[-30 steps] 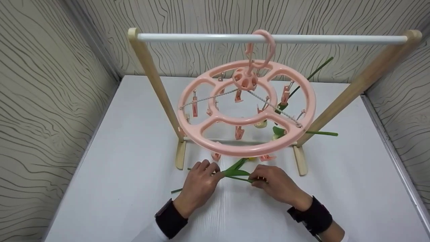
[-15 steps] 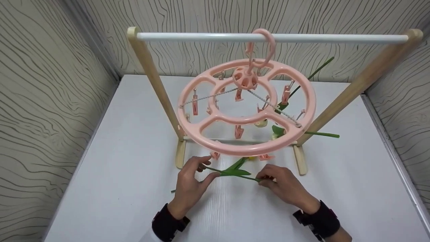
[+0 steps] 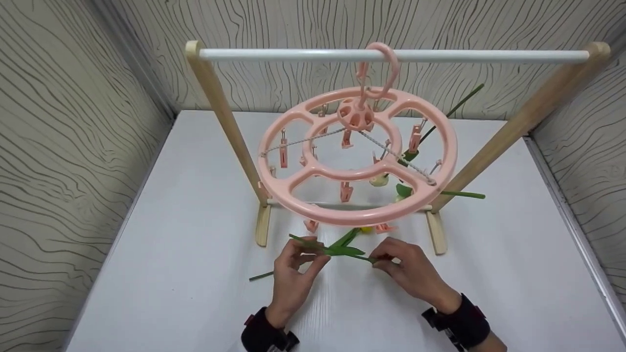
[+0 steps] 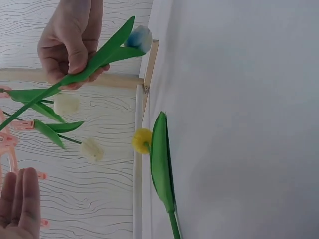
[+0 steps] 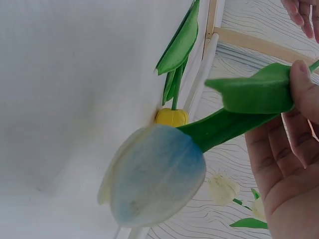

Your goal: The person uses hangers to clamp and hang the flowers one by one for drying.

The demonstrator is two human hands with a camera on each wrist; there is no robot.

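My right hand [image 3: 408,266] pinches a white-and-blue tulip [image 5: 157,174] by its green stem and leaves, between thumb and fingers. The tulip's stem [image 3: 304,240] points left, passing over my left hand [image 3: 296,274] in the head view. In the left wrist view, the straight fingers [image 4: 27,199] of my left hand stand apart from that stem. A yellow tulip [image 4: 142,141] lies on the table just beyond the hands, its stem end [image 3: 261,277] showing to the left of my left hand. In the head view, the held tulip's bloom is hidden by my right hand.
A pink round clip hanger [image 3: 364,215] hangs from the white bar [image 3: 293,55] of a wooden-legged rack [image 3: 222,117], low over the hands. Two white tulips [image 4: 66,103] hang from its clips, their stems reaching out on the right. Patterned walls [image 3: 58,171] enclose the white table [image 3: 186,225].
My left hand has loosened its grip on the tulip's stem and straightened its fingers. The free stem end now tilts up. My right hand shifted slightly right, still holding the tulip.
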